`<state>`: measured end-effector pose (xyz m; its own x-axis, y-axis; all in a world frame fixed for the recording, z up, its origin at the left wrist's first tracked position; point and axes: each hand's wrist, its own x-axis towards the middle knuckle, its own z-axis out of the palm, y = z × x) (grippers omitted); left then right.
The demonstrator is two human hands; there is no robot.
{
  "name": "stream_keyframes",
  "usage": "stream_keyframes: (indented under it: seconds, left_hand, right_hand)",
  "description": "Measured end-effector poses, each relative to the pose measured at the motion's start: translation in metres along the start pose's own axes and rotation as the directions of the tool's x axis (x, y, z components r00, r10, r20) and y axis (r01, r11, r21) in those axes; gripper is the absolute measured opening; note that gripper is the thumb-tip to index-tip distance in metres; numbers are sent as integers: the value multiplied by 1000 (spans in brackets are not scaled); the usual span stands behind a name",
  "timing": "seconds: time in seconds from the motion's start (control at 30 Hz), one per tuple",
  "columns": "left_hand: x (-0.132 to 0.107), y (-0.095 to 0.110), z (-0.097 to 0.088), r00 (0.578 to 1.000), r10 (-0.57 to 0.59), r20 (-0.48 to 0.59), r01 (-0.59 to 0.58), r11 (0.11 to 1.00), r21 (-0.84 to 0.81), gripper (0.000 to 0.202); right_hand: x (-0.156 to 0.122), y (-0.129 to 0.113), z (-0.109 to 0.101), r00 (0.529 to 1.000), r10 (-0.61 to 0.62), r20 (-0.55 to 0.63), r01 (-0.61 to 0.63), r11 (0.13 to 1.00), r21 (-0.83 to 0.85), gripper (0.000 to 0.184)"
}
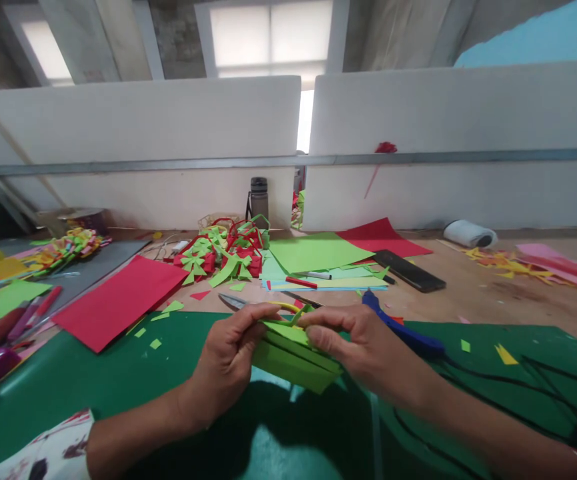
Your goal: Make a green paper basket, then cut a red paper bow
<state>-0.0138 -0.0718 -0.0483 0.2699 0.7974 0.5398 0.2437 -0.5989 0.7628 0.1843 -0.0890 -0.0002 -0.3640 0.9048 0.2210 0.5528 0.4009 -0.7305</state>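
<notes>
Your left hand (231, 353) grips the left end of a folded green paper piece (295, 363) between thumb and fingers; your right hand (345, 333) pinches its upper right part, where a narrow strip stands up. The piece is held above a dark green mat (168, 363), tilted so that its right end lies lower. Just beyond your hands lie scissors (231, 302), blades pointing left, partly hidden behind your fingers. To the right of your right hand, a blue tool (403, 327) trails a dark cable across the mat. Left of your left hand, a red sheet (123, 300) overlaps the mat's far edge, near small green scraps (155, 344). Farther out, on the brown tabletop (473, 293), note the light green sheet (321, 252), the black phone (411, 270) to its right, and the heap of red and green paper pieces (228, 250) to its left. A dark bottle (259, 197) stands upright behind that heap.
</notes>
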Motion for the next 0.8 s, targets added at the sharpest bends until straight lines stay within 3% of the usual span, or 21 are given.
stream_keyframes:
  seconds: [0.17, 0.3, 0.43, 0.5, 0.63, 0.73, 0.8]
  left_hand:
    - [3, 5, 6, 997, -78, 19, 79, 995, -54, 25]
    - [4, 11, 7, 964, -258, 63, 266, 945, -189, 22]
    - [2, 9, 6, 930, -365, 45, 359, 873, -331, 25]
    - [1, 6, 6, 888, -457, 44, 434, 803, -409, 24]
    - [-2, 2, 9, 761, -637, 124, 599, 616, -511, 23]
    - [-3, 2, 13, 722, -679, 130, 642, 590, -490, 23]
    - [-3, 3, 16, 715, -670, 198, 653, 540, -531, 22]
  right_hand:
    - [4, 4, 7, 995, 32, 96, -27, 998, -58, 14]
    - [8, 11, 11, 999, 49, 9, -49, 996, -68, 19]
    - [10, 15, 10, 995, 26, -99, -34, 996, -86, 20]
    - [10, 16, 10, 986, 7, -164, -27, 992, -121, 20]
    - [10, 18, 12, 961, -69, -267, 24, 986, -167, 20]
    - [11, 22, 13, 951, -88, -296, 45, 988, -151, 17]
    - [11, 24, 14, 948, -104, -299, 62, 987, -148, 16]
